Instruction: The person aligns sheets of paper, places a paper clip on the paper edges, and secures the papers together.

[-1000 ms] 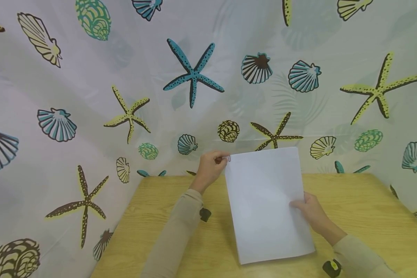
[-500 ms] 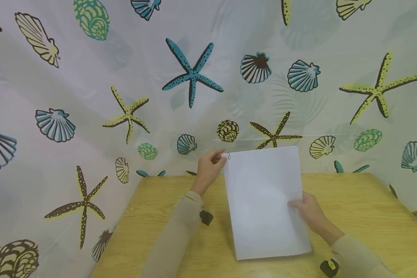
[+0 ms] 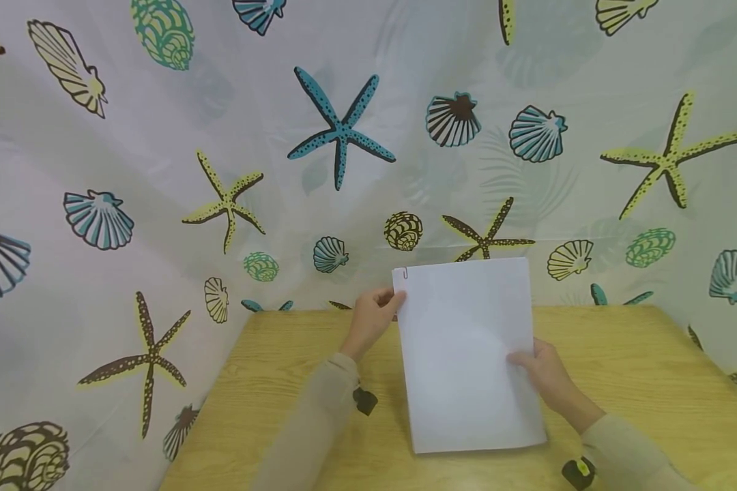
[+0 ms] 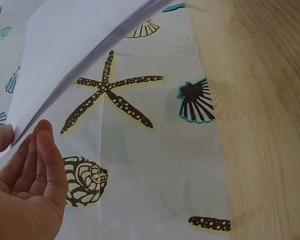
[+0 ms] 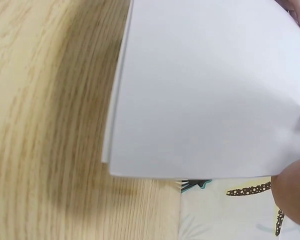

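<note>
A stack of white paper sheets (image 3: 467,354) is held up, tilted, over the wooden table. At its top left corner sits a paper clip (image 3: 405,273). My left hand (image 3: 373,315) pinches the left edge just below the clip, thumb in front and fingers behind; the left wrist view shows this hand (image 4: 32,185) at the sheets' edge. Lower on the right edge, my right hand (image 3: 549,374) grips the stack with its thumb on the front face. In the right wrist view, the layered sheets (image 5: 205,100) show slightly offset edges, and part of the right hand (image 5: 292,192) is visible.
The wooden table (image 3: 295,354) extends beneath and around the hands. Behind it and at the sides hangs a white curtain (image 3: 270,102) printed with shells and starfish. A dark wrist device (image 3: 364,401) shows below the left wrist, another (image 3: 579,472) by the right sleeve.
The left hand has slid from the clipped top corner down the left edge, leaving the clip in full view. The stack's lower end has shifted slightly left and up.
</note>
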Tool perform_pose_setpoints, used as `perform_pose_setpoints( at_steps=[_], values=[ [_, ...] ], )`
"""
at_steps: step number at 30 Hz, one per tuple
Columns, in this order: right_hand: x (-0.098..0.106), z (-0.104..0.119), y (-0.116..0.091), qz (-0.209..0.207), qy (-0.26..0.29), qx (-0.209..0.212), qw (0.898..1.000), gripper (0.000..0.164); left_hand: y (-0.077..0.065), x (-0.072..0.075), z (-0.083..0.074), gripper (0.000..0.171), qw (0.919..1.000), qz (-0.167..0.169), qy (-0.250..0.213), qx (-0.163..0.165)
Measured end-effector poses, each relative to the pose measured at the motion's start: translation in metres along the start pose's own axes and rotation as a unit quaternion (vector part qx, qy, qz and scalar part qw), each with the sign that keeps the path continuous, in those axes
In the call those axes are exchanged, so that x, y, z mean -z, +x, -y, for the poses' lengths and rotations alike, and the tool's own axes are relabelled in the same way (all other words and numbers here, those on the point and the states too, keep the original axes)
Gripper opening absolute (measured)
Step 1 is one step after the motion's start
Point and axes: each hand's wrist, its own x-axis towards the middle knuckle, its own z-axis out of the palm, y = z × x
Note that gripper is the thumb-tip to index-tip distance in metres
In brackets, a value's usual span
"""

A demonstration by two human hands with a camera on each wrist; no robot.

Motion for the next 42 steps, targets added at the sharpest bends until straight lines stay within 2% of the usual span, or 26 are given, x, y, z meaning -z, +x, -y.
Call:
perform_pose_setpoints(
  at_steps=[6, 10, 17, 24, 34, 42],
  values=[
    [-0.001, -0.003, 0.001, -0.004, 0.004, 0.006, 1.000, 0.046, -0.007, -0.004, 0.009, 0.031, 0.9996, 0.027, -0.010, -0.007],
    [-0.002, -0.002, 0.001, -0.003, 0.005, 0.008, 1.000, 0.046, -0.015, -0.006, 0.015, 0.032, 0.9990, 0.044, -0.002, -0.004],
    [-0.002, 0.000, 0.001, -0.004, 0.012, 0.015, 1.000, 0.045, -0.025, -0.010, 0.026, 0.028, 0.9976, 0.066, 0.011, -0.019],
    [-0.003, -0.003, 0.002, -0.004, 0.007, 0.010, 1.000, 0.045, -0.034, -0.011, 0.035, 0.032, 0.9958, 0.089, 0.008, 0.016],
    [-0.005, -0.001, 0.000, -0.007, 0.008, 0.007, 1.000, 0.047, -0.043, -0.012, 0.039, 0.030, 0.9928, 0.114, 0.016, 0.032],
    [-0.007, -0.001, -0.001, -0.006, 0.015, 0.009, 1.000, 0.047, -0.051, -0.014, 0.044, 0.037, 0.9867, 0.146, 0.054, 0.046]
  ],
)
